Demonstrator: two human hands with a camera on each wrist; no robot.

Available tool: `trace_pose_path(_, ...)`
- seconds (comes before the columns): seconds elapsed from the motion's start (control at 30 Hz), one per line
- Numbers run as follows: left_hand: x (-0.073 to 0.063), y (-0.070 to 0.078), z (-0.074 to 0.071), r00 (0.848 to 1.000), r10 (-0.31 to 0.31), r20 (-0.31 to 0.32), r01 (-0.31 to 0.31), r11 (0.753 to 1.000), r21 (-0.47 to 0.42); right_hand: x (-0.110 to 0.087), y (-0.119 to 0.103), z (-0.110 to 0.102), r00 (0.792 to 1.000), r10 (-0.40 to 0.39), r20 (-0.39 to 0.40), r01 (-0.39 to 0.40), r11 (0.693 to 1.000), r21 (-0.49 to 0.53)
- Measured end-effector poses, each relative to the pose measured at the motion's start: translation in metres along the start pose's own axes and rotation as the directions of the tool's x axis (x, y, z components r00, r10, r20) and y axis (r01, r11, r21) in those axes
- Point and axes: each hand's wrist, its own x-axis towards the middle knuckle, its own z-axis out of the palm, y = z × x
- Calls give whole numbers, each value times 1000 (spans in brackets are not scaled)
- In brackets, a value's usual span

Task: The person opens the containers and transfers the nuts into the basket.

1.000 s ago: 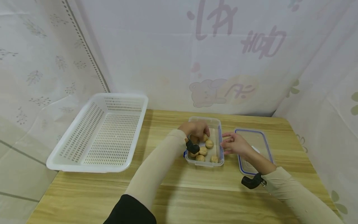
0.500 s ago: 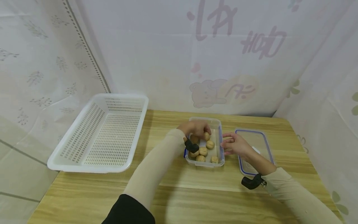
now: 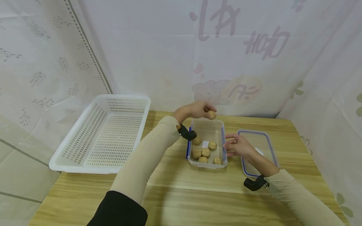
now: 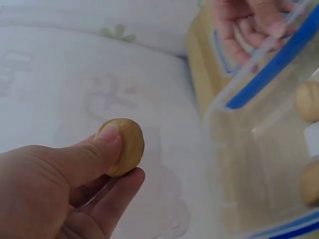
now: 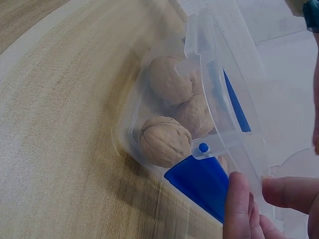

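My left hand pinches a walnut between thumb and fingers, held up above the far end of a clear plastic food container. Inside it lie several more walnuts, mostly toward the near and left side, with a small white packet among them. At the container's right wall, my right hand holds the rim, thumb on one side and fingers on the other in the right wrist view. A blue latch hangs beside those fingers.
A white perforated plastic basket stands at the left. The container's blue-sealed lid lies on the wooden table to the right, partly under my right forearm. A printed curtain hangs behind the table.
The left hand has picked a walnut out of the container and lifted it up and away toward the far end. The right hand stays at the rim.
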Motion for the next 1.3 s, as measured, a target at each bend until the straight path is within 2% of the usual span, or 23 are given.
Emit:
trace_pose_path(0.13, -13, 9, -28, 996, 17, -84, -20, 999, -42, 0, -1, 0, 1000, 1, -3, -1, 1000, 1)
trace_pose_path(0.27, -29, 6, -52, 979, 27, -202, -42, 997, -70, 1, -1, 1, 1000, 3, -9, -3, 1000, 3)
trace_pose_path(0.43, -51, -5, -77, 955, -17, -295, -18, 993, -117, 2, -2, 1, 1000, 5, -13, -5, 1000, -2)
trace_pose_path(0.73, -102, -38, -116, 917, -114, -381, 34, 977, -210, 1, -2, 0, 1000, 10, -10, -10, 1000, 6)
trace_pose_path(0.93, -138, -74, -130, 889, -180, -421, 70, 962, -264, 1, -2, 0, 1000, 16, -10, -15, 1000, 14)
trace_pose_path(1.1, -164, -99, -130, 885, -238, -400, 111, 942, -315, 2, -2, 1, 1000, 15, -14, -15, 1000, 11)
trace_pose_path(1.2, -176, -115, -128, 883, -278, -379, 150, 931, -333, 2, -2, 1, 1000, 14, -19, -14, 1000, 5)
trace_pose_path(1.3, -185, -130, -125, 874, -313, -372, 185, 922, -341, 2, -2, 1, 1000, 14, -23, -14, 1000, 0)
